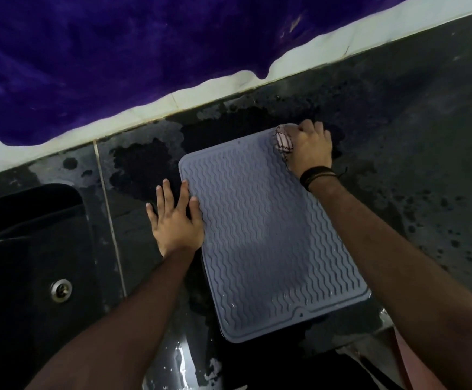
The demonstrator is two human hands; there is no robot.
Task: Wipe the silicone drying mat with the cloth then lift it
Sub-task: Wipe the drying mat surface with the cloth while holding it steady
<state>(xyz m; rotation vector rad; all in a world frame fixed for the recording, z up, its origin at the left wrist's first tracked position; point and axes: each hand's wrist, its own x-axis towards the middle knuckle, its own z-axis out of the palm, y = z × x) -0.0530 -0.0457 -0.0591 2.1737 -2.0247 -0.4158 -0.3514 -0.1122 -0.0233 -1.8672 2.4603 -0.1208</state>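
Note:
A grey-blue silicone drying mat (260, 235) with wavy ridges lies flat on the dark wet counter. My right hand (309, 149) grips a bunched pinkish cloth (284, 142) with dark stitched edges and presses it on the mat's far right corner. My left hand (177, 218) lies flat with fingers spread, its thumb side resting on the mat's left edge while the other fingers rest on the counter.
The black counter (412, 153) carries water patches and droplets around the mat. A dark sink (32, 263) with a metal drain (61, 289) sits at the left. Behind runs a white tiled wall strip (144, 116) below a purple fabric (116, 52).

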